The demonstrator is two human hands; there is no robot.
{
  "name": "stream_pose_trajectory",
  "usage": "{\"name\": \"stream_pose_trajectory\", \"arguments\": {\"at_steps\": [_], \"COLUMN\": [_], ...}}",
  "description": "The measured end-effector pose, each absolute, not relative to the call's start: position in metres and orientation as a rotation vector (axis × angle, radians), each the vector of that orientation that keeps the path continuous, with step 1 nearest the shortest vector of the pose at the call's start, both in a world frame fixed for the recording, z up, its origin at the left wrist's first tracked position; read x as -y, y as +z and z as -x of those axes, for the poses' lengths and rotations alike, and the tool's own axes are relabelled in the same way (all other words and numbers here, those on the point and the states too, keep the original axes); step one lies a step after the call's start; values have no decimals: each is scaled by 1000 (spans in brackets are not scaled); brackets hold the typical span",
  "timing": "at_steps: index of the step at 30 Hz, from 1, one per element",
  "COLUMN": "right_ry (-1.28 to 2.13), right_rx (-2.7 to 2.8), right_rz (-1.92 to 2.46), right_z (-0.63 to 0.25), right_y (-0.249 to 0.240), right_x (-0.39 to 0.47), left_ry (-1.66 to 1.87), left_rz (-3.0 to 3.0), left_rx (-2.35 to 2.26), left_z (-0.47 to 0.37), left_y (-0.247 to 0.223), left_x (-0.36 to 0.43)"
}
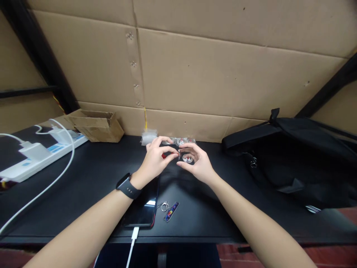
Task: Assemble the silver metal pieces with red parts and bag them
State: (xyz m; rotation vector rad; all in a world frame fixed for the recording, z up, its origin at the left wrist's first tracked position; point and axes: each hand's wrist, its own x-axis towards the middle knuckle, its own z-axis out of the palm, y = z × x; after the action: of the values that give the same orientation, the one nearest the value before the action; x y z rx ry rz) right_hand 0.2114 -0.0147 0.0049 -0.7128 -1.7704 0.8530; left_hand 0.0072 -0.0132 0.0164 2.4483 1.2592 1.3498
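Both hands meet above the middle of the black table. My left hand [157,158], with a dark watch on its wrist, pinches the left side of a small thin disc-like piece [179,155] seen nearly edge-on. Thumb and fingers of my right hand [195,160] hold the same piece from the right. Something red shows by the left fingertips. Just behind the right fingers lies a clear round piece with a red centre [187,159]. Further back, several similar round pieces [181,141] sit in a row near the cardboard wall, partly hidden by my hands.
A charging phone [141,208] and a colourful key tag [171,212] with a ring lie nearer me. At left are a white power strip [36,160] and cardboard box [97,130]. Clear plastic bags [149,137] stand behind; a black bag [295,160] lies right.
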Motion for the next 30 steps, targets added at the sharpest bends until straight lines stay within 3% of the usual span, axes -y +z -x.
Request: {"name": "stream_pose_trajectory", "arguments": {"at_steps": [13, 24, 30], "right_ry": [844, 1195, 1040], "right_rx": [1768, 1593, 1782], "right_rz": [715, 869, 947], "right_z": [-208, -207, -213], "right_y": [7, -2, -3], "right_x": [21, 13, 6], "left_ry": [1372, 1421, 1383], "left_rz": [-2428, -2525, -2525], "left_rx": [-1282, -1275, -1324], "left_z": [-10, -9, -10], "left_y": [14, 14, 12], "left_x": [16, 16, 16]}}
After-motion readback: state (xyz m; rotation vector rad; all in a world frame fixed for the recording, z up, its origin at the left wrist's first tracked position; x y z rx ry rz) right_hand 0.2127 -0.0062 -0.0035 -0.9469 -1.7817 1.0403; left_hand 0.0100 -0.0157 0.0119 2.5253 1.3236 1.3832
